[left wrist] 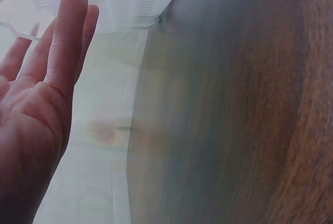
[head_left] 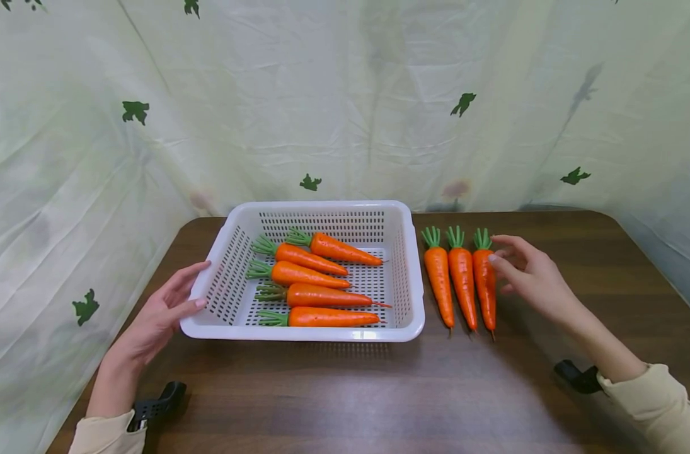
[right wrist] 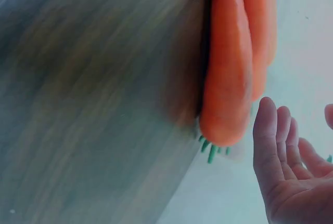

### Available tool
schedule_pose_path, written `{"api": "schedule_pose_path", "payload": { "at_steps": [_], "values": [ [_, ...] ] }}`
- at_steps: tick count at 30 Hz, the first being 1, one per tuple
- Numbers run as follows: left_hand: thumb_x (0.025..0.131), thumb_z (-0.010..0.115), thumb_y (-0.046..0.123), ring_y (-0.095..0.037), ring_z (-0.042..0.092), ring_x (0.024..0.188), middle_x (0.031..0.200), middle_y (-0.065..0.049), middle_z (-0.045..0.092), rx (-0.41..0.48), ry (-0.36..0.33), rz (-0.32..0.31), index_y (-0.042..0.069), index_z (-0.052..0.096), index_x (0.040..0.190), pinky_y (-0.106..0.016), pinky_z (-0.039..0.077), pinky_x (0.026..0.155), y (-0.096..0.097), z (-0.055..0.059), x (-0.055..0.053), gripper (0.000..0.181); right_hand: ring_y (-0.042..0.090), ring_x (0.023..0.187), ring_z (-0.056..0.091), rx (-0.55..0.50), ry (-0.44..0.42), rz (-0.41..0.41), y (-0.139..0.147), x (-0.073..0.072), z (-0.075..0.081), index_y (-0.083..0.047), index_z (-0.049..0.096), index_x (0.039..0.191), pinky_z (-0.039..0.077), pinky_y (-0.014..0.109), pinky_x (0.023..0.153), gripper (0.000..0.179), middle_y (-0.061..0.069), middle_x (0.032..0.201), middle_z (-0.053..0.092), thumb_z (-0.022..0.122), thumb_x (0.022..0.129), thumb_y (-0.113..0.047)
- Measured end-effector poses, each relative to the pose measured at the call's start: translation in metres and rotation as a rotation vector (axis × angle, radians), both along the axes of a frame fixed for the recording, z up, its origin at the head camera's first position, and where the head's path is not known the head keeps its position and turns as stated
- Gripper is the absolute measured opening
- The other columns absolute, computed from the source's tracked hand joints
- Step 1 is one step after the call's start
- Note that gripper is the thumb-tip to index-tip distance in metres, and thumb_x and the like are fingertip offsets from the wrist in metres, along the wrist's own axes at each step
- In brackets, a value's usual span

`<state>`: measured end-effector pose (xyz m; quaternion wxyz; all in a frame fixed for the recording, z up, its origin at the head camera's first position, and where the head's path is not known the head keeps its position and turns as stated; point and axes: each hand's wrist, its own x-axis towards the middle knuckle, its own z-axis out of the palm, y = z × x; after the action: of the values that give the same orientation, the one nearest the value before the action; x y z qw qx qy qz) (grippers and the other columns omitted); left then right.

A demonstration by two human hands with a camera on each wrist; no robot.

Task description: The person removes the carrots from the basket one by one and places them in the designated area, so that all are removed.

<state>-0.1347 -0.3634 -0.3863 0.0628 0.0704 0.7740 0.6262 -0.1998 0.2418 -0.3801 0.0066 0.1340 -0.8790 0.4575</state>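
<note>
The outer carrot (head_left: 485,287) lies at three o'clock of the white basket (head_left: 333,333), last in a row of three on the wooden table (head_left: 299,397), greens towards twelve and tip towards six; for a sure hold, thumb and forefinger would best pinch its thick shoulder just below the greens, since the smooth body looks likely to roll; the neighbour at its nine o'clock is close, so the grip should stay shallow on that side; five carrots (head_left: 310,275) lie in the basket, greens towards nine, a good pattern to match.

The right hand (head_left: 529,274) comes in from four o'clock, fingers loosely extended, thumb and forefinger parted beside the carrot's upper end, grasping nothing; whether a fingertip touches it I cannot tell; the left hand (head_left: 154,318) is at the basket's nine o'clock, fingers fairly straight against the rim, unclenched, its forearm rising from seven.
</note>
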Motion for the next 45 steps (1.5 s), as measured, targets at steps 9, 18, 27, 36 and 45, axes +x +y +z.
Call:
{"api": "schedule_pose_path", "payload": {
  "at_steps": [9,18,27,36,45],
  "values": [
    [0.1,0.053,0.009,-0.015,0.054,0.118,0.146,-0.005,0.036,0.002,0.002,-0.003,0.029,0.028,0.155,-0.043,0.055,0.084,-0.001,0.0,-0.001,0.063,0.032,0.092,0.065,0.002,0.013,0.049,-0.018,0.004,0.008,-0.011,0.041,0.146,0.058,0.039,0.066,0.05,0.018,0.117,0.06,0.055,0.102,-0.029],
    [0.1,0.052,0.008,-0.015,0.053,0.12,0.147,-0.004,0.036,0.014,0.006,-0.01,0.028,0.028,0.155,-0.043,0.055,0.084,-0.001,0.0,0.0,0.063,0.031,0.096,0.064,0.081,0.003,0.123,-0.039,0.009,0.024,-0.016,0.043,0.145,0.057,0.044,0.073,0.047,0.012,0.122,0.059,0.056,0.102,-0.03],
    [0.1,0.052,0.008,-0.014,0.054,0.119,0.147,-0.004,0.036,0.01,0.004,-0.007,0.029,0.028,0.155,-0.043,0.055,0.084,-0.001,-0.001,0.0,0.063,0.019,0.101,0.059,0.159,0.063,0.183,-0.054,0.011,0.036,-0.024,0.046,0.144,0.049,0.045,0.081,0.049,0.004,0.115,0.063,0.06,0.098,-0.037],
    [0.1,0.052,0.009,-0.014,0.054,0.119,0.147,-0.004,0.036,0.008,-0.004,-0.003,0.029,0.028,0.155,-0.044,0.055,0.084,-0.001,-0.001,0.0,0.064,0.014,0.101,0.061,0.129,0.106,0.246,-0.076,0.007,0.051,-0.023,0.047,0.143,0.051,0.041,0.077,0.051,-0.002,0.123,0.061,0.064,0.097,-0.034],
    [0.1,0.053,0.01,-0.015,0.053,0.119,0.147,-0.005,0.035,-0.007,-0.005,0.0,0.03,0.028,0.154,-0.044,0.055,0.084,-0.001,0.0,-0.001,0.063,0.011,0.102,0.059,0.114,0.152,0.347,-0.099,0.001,0.06,-0.02,0.047,0.143,0.053,0.037,0.079,0.05,0.0,0.127,0.058,0.064,0.097,-0.027]
  ]
}}
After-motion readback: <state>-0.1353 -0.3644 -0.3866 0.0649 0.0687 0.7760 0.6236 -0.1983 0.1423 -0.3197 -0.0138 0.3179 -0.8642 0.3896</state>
